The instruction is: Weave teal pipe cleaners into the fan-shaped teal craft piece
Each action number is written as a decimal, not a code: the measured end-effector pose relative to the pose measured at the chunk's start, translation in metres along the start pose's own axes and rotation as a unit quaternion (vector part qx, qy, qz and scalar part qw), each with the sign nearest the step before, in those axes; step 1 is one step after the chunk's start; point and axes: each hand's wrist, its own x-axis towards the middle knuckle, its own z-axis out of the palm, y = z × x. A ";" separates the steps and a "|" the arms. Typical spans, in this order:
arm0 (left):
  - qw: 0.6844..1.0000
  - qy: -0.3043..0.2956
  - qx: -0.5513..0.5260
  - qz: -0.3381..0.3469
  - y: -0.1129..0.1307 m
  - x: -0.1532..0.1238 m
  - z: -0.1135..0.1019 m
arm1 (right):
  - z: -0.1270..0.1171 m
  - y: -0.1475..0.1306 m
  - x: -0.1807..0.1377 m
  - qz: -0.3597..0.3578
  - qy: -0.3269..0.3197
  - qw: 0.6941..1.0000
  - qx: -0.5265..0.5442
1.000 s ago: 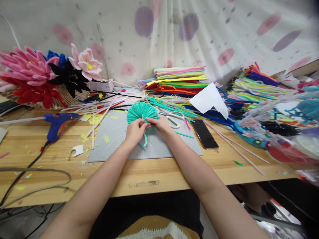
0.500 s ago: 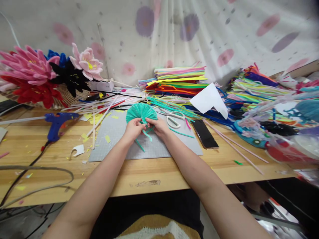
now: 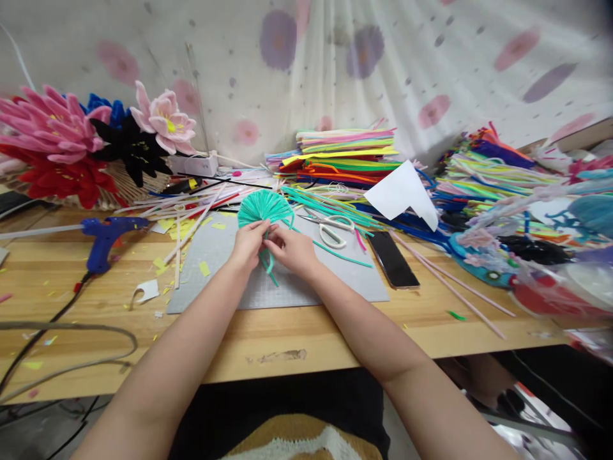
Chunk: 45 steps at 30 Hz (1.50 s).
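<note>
A teal-green fan of pipe cleaners [image 3: 265, 207], pleated and rounded, stands above a grey cutting mat [image 3: 345, 281]. My left hand [image 3: 249, 243] is closed on the fan's gathered base, thumb and fingers pinched. Right beside it, my right hand [image 3: 293, 249] pinches a green pipe cleaner [image 3: 269, 263] at the same base, where the fingers partly cover it. Below the hands, this pipe cleaner's ends hang down in a loop and a straight tail. White-handled scissors [image 3: 332, 235] lie on the mat to the right of my hands.
A blue glue gun [image 3: 103, 241] with its cable is at left, near fuzzy flowers [image 3: 52, 128]. Bundles of coloured pipe cleaners [image 3: 342, 153] line the back. A phone [image 3: 393, 259], white paper [image 3: 400, 191] and plastic-wrapped pieces [image 3: 565, 275] lie at right. Yellow scraps are scattered about.
The fan has shifted slightly left and up. My right hand has turned and come closer to my left hand at the base, and the hanging pipe cleaner now bends into a loop.
</note>
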 end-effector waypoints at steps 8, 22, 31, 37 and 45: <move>1.000 -0.004 -0.020 -0.006 -0.014 0.007 0.001 | 0.017 0.015 0.003 0.053 -0.160 0.977 0.134; 0.989 0.076 -0.111 -0.054 -0.016 0.010 -0.003 | 0.015 0.016 0.001 0.010 -0.266 0.933 0.241; 0.991 0.089 0.015 0.101 -0.013 0.006 -0.012 | -0.013 0.023 0.018 0.084 -0.014 0.969 0.232; 0.985 -0.025 0.152 0.072 -0.022 0.001 -0.009 | -0.006 0.035 0.022 0.148 0.030 0.934 0.324; 0.923 0.065 0.275 0.262 0.008 0.013 -0.035 | -0.015 0.036 0.018 0.153 -0.091 0.883 0.435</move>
